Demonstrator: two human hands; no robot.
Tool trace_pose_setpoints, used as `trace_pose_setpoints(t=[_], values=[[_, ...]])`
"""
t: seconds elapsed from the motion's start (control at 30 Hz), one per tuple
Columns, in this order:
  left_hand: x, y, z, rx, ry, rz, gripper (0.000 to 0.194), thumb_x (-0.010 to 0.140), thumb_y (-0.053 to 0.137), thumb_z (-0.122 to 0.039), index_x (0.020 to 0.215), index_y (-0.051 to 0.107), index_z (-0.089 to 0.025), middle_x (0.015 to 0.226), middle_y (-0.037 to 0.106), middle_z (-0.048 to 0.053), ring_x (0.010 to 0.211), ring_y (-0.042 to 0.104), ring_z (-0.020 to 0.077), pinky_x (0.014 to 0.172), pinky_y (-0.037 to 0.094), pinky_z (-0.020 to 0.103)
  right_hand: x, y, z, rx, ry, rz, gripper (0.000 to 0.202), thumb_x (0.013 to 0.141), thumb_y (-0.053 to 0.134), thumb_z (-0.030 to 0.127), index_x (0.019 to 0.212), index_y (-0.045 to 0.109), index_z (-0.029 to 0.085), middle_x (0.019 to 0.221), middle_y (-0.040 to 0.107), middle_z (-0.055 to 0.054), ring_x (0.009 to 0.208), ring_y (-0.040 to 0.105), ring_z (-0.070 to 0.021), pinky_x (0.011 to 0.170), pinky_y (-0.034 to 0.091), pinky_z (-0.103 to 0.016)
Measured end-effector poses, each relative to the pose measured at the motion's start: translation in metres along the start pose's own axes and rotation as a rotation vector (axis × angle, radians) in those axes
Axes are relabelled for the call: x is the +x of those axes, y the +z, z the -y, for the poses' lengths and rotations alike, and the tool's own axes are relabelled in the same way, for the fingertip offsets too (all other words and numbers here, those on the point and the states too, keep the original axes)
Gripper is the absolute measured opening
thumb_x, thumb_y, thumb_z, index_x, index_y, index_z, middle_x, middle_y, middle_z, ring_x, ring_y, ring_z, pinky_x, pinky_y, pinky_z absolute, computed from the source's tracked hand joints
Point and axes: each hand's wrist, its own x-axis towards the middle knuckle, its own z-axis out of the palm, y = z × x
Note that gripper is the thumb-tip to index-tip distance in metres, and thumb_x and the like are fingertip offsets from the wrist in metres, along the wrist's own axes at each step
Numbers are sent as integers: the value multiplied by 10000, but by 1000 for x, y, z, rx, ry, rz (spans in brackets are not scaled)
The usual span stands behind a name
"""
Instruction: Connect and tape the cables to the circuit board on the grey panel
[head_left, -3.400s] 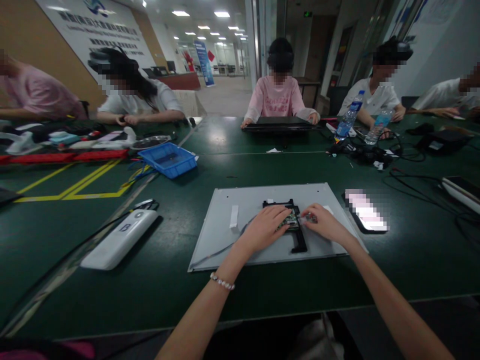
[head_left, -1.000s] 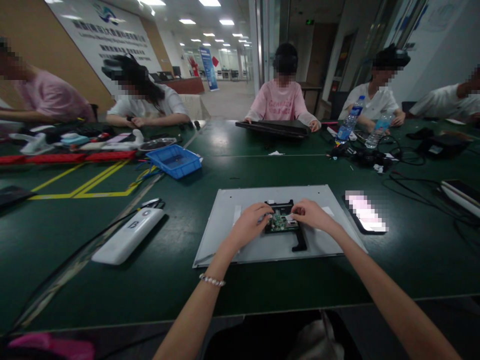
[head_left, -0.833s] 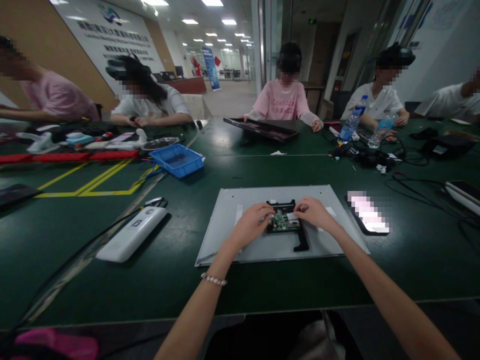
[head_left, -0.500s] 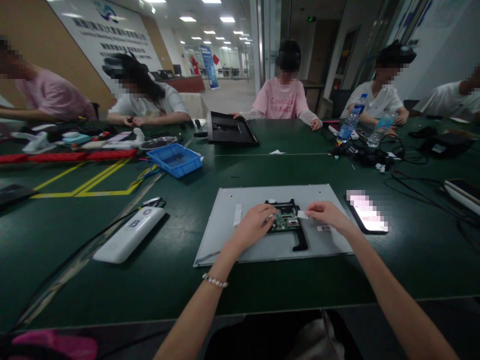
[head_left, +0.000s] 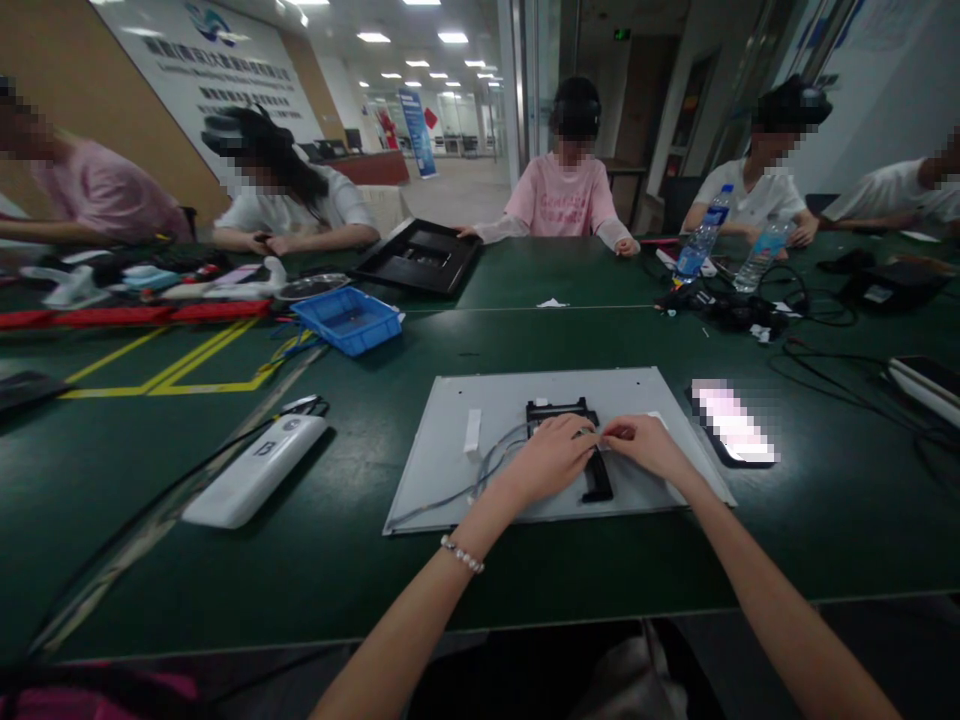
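Observation:
A flat grey panel [head_left: 435, 440] lies on the table in front of me, with a black bracket [head_left: 598, 482] on it. My left hand [head_left: 555, 455] reaches over the bracket and covers most of its middle, so the circuit board there is hidden. Its fingers are bent together, their tips meeting those of my right hand [head_left: 641, 445]. The right fingers pinch at a small white strip, mostly covered now. Thin grey cables [head_left: 491, 465] run from under my left hand across the panel. A white tape piece [head_left: 472, 432] sticks to the panel's left half.
A phone [head_left: 733, 425] lies right of the panel, a white power bank [head_left: 259, 470] to the left. Farther off are a blue tray [head_left: 351, 320] and water bottles [head_left: 703, 240]. Across the table, a person in pink holds a black frame [head_left: 420, 258]. Other people sit alongside.
My left hand has moved right, over the circuit board, and met my right hand. Cables left of it now show. The person opposite has lowered the black frame and shifted it left.

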Motion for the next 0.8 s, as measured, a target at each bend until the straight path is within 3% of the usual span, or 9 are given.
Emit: trace_pose_setpoints(t=[0.33,0.6,0.8], values=[[-1,11,2,2,-2,0,259,931,379,-188,1134,540,-191,1180,517,69,1164,439,197,984,357,375,-3,0,3,-140,-62,-36,137,721,614,263,813,697,204,772,684,-24,640,597,-148,622,461,-264],[1,11,-1,-5,-11,23,339,923,380,-167,1244,463,-233,1203,503,64,1167,439,198,980,366,367,-1,2,-7,-24,5,-23,143,721,584,235,800,696,194,752,700,-32,684,635,-171,665,477,-288],[1,9,-1,-17,-57,34,400,929,367,-187,1327,361,-221,1239,487,74,1116,487,188,949,398,350,1,-6,-14,166,101,8,172,719,602,301,802,686,176,764,704,-46,690,638,-173,654,482,-286]])
